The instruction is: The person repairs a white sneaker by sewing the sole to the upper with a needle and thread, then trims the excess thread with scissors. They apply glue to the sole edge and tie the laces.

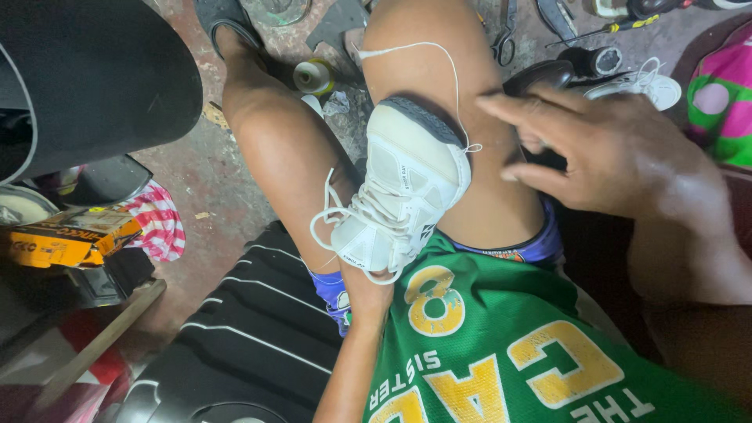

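- The white lace-up sneaker with a grey sole (403,196) is lying between the bare knees, toe pointing away.
- The left hand (368,286) is gripping it from beneath at the heel, mostly hidden.
- A white thread (439,55) is running from the sole over the knee.
- The right hand (607,153) is hovering open, fingers spread, just beside the shoe.
- Scissors (505,35) are lying on the floor beyond.

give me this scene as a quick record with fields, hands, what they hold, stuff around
setting: person seated over a stained floor
left hand: left hand holds the white sneaker from beneath, sole up, between the knees
right hand: right hand open, fingers spread, beside the sneaker, holding nothing
thread: white thread runs from the sole edge over the knee
nearby: thread spool, scissors, screwdriver, another white shoe
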